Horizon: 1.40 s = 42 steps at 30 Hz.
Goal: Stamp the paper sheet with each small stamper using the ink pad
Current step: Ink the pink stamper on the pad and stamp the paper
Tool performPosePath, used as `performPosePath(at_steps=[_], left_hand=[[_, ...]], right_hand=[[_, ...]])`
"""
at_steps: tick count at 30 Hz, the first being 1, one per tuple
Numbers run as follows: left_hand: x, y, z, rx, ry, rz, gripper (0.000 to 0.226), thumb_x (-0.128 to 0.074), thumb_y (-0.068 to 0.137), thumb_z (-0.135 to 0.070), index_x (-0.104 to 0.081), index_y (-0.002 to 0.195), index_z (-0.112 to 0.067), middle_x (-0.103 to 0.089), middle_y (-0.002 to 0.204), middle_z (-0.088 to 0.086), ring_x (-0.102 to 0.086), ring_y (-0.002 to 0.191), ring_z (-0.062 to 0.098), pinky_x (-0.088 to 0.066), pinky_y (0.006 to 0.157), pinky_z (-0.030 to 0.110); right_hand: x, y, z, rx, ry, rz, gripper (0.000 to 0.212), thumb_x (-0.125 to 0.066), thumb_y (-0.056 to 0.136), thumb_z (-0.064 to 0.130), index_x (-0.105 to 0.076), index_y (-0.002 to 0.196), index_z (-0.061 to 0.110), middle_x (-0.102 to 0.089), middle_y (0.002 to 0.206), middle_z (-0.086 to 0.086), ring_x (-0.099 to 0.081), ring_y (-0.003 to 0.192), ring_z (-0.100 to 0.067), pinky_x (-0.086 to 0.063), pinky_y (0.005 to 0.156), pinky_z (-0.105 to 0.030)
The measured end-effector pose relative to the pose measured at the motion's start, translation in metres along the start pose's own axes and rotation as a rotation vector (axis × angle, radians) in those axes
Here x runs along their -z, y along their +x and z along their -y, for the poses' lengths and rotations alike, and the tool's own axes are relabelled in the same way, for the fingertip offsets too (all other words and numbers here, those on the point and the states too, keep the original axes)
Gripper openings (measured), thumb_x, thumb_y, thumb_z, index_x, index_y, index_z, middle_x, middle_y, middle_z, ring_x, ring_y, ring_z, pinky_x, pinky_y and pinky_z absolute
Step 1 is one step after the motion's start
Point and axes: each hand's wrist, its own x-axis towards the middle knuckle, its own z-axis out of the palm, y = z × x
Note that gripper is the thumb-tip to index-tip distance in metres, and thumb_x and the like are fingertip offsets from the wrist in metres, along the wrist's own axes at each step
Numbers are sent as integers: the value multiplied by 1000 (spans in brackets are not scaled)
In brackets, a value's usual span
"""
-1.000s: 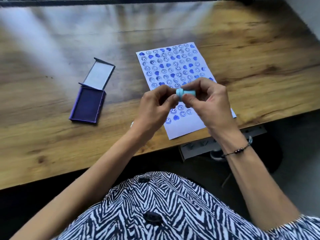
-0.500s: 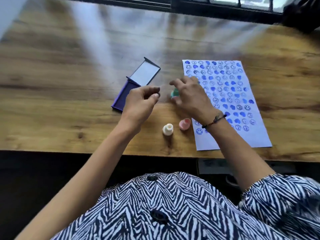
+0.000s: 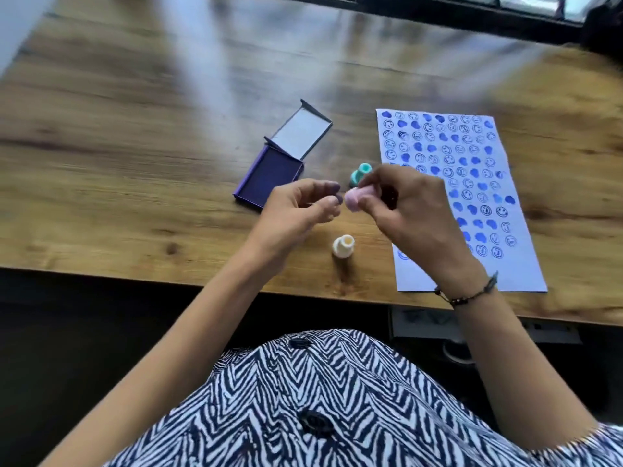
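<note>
My right hand (image 3: pixel 409 210) holds a small pink stamper (image 3: pixel 356 198) above the wooden table (image 3: pixel 135 163), its end pointing left. My left hand (image 3: pixel 296 210) hovers just left of it, fingers apart with ink-stained tips, holding nothing. A teal stamper (image 3: pixel 360 172) stands on the table just behind my hands. A cream stamper (image 3: pixel 343 246) stands near the table's front edge. The purple ink pad (image 3: pixel 269 178) lies open to the left, lid folded back. The white paper sheet (image 3: pixel 472 197), covered with blue hearts and smiley prints, lies at the right, partly under my right wrist.
The table's front edge (image 3: pixel 202 281) runs just below the cream stamper. A dark window frame (image 3: pixel 472 11) borders the far side. Under the table sits a grey box (image 3: pixel 438 323). The striped shirt fills the bottom.
My right hand set the teal stamper down behind and picked up the pink stamper from the table. My left hand stayed close beside it. The camera shifted, and the picture is blurred.
</note>
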Motion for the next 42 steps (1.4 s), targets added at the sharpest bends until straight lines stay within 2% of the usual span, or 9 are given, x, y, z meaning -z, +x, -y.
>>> performPosePath(at_steps=[3,7,9,15,19,23,28,34,42], left_hand=[[13,-5,-1,-44,-148,-13,20,-54,85,-6,-61,102,0,-64,83,10,-63,67,10,-55,71,19],[17,-3,0,-61,-163,-69,14,-58,81,-9,-63,92,-2,-63,76,9,-60,59,9,-52,63,17],[18,-4,1,-32,-192,-92,8,-60,78,-9,-64,84,-5,-66,67,2,-59,56,10,-52,61,17],[36,-3,1,33,-348,-172,14,-55,85,-9,-61,72,-7,-65,53,-5,-58,50,6,-48,52,12],[54,-6,9,-5,-316,-297,15,-54,86,-10,-58,73,-7,-62,61,2,-57,49,4,-46,50,11],[54,-6,22,-100,-182,-421,9,-56,85,-6,-59,79,-12,-60,68,6,-57,50,4,-47,51,13],[56,-5,35,-198,-90,-540,6,-63,80,-21,-62,83,-26,-63,77,-4,-58,67,11,-51,65,22],[55,-2,40,-219,-48,-572,7,-62,78,-29,-62,85,-29,-64,83,-8,-60,75,8,-52,75,33],[53,-1,41,-258,36,-568,7,-62,82,-19,-60,86,-24,-62,79,-10,-58,66,4,-50,72,23]], right_hand=[[-19,14,22,2,127,-1,6,-70,77,21,-68,79,16,-64,65,0,-55,57,-12,-40,56,-11],[-27,19,21,-70,291,32,2,-69,76,19,-68,78,18,-71,69,-8,-64,61,-20,-55,65,-34],[-29,19,15,-92,389,76,9,-66,77,11,-67,77,20,-69,67,-10,-61,57,-16,-55,62,-38],[-39,40,18,-30,508,138,23,-64,76,0,-65,74,23,-61,61,5,-52,51,-2,-46,51,-17],[-51,79,24,152,142,96,5,-64,78,9,-68,79,11,-58,61,9,-47,55,3,-36,55,-8],[-72,98,27,308,-186,245,13,-52,81,4,-65,84,0,-65,89,-18,-57,79,-32,-44,66,-34],[-84,95,30,437,-459,266,11,-44,82,-2,-55,85,-2,-59,92,-21,-54,83,-39,-38,59,-37],[-89,91,32,537,-614,315,16,-43,82,-4,-49,96,3,-55,98,-17,-53,88,-36,-38,58,-36],[-78,96,34,491,-485,356,14,-48,80,-1,-53,91,4,-56,97,-18,-55,79,-39,-41,58,-40]])
